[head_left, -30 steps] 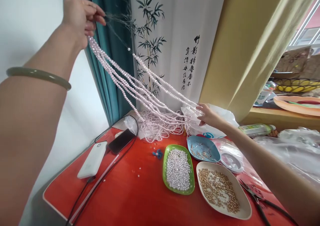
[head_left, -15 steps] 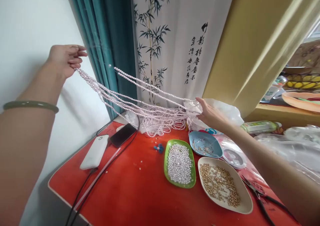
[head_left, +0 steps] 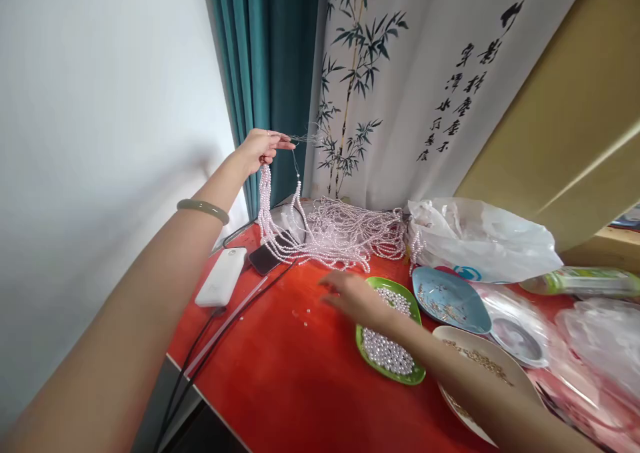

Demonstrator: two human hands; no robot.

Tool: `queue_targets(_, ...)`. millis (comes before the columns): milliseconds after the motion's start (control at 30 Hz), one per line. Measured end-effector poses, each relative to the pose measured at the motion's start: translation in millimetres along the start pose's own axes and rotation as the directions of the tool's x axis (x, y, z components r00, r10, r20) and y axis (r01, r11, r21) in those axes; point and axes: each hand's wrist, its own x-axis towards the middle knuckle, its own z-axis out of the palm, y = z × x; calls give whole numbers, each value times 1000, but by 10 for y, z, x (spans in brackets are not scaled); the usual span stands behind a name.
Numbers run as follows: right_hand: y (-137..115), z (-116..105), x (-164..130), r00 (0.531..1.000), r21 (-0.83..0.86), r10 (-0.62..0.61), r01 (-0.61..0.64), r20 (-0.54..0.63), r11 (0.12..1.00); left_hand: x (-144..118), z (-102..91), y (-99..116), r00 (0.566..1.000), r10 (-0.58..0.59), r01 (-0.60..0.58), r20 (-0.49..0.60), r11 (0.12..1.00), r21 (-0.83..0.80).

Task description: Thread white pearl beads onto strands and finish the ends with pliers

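Raised above the back left of the table, my left hand (head_left: 263, 147) pinches the thread ends of several pink pearl bead strands (head_left: 267, 219). Loose thread sticks out past its fingertips. The strands hang down into a tangled heap of more strands (head_left: 345, 233). Low over the table, my right hand (head_left: 353, 296) is blurred and sits just left of a green tray (head_left: 417, 375) of white pearl beads (head_left: 393, 354). Nothing shows in its fingers, which look stretched out. My right forearm covers part of the green tray and a cream tray (head_left: 500, 339) of gold beads.
On the red table (head_left: 280, 366) lie a white power bank (head_left: 221, 277), a black phone (head_left: 273, 253) and cables at left. To the right are a blue tray (head_left: 453, 299) of small metal pieces, a white plastic bag (head_left: 485, 239), a bottle (head_left: 590, 281) and clear plastic wrapping.
My left hand has moved right, and the strands now hang from it. My right hand has let go of the strands and come down toward the green tray. The view has shifted left.
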Motion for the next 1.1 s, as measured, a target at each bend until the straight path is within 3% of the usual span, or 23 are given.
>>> queue_targets(67, -165, 300, -11, 997, 60, -47, 43, 66, 997, 9, 13, -82, 1000, 2, -2, 19, 1000, -5)
queue_targets(133, -207, 518, 6, 997, 89, -7, 0, 77, 996, -7, 24, -122, 1000, -2, 3, 25, 1000, -10)
queue_targets(233, -160, 659, 52, 997, 140, 37, -45, 61, 989, -55, 50, -141, 999, -19, 19, 36, 1000, -21)
queue_targets(667, -240, 750, 93, 1000, 286, -3, 5, -6, 958, -65, 104, -274, 996, -30, 32, 85, 999, -28)
queue_targets(800, -262, 765, 137, 1000, 209, -1, 3, -12, 978, -43, 115, -299, 996, -38, 40, 86, 999, -22)
queue_targets(900, -279, 737, 148, 1000, 42, -13, 13, 9, 999, -29, 118, -310, 996, -37, 37, 84, 999, -2)
queue_targets(1000, -265, 715, 150, 996, -92, -82, 86, 44, 992, -40, 117, -308, 997, -26, 25, 74, 1000, 16)
queue_targets(1100, -232, 704, 150, 986, -77, -153, 158, 66, 984, -81, 118, -289, 997, -31, 29, 72, 999, 19)
